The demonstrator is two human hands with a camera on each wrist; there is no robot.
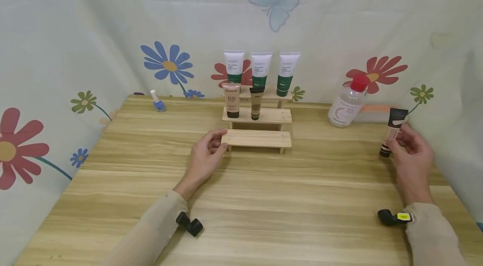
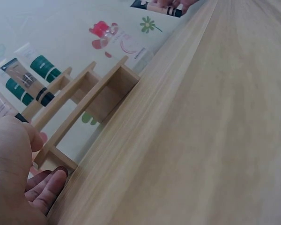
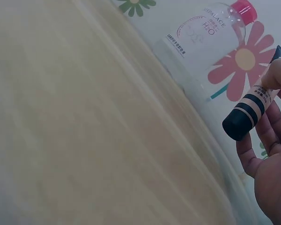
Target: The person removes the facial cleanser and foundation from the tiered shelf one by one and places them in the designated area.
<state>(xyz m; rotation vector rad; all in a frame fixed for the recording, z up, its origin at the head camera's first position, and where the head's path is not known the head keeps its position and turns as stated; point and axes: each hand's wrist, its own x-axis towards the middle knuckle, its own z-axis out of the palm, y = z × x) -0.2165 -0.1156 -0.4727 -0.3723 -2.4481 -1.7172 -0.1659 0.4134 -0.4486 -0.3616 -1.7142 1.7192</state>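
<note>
My right hand point(image 1: 413, 155) pinches a beige cosmetic tube point(image 3: 260, 96) with black ends, its black cap pointing down, over the table's right side. My left hand point(image 1: 206, 157) grips the left end of the lowest step of a three-tier wooden stand point(image 1: 260, 138), thumb in front and fingers around the end. In the left wrist view, the fingertips point(image 2: 60, 176) show by the step's leg. A pink BB cream tube point(image 1: 232, 100) and a gold-brown tube with black ends point(image 1: 256, 103) stand on the middle step. Three white-and-green tubes point(image 1: 259, 70) line the top step.
Behind the right hand, a clear bottle with a red cap point(image 1: 348, 102) leans at the back right. Beside it lies a flat pale item with an orange top point(image 1: 373, 114). A blue nail polish bottle point(image 1: 159, 104) stands at the back left of the wooden table point(image 1: 264, 199). A flowered curtain point(image 1: 113, 19) hangs behind.
</note>
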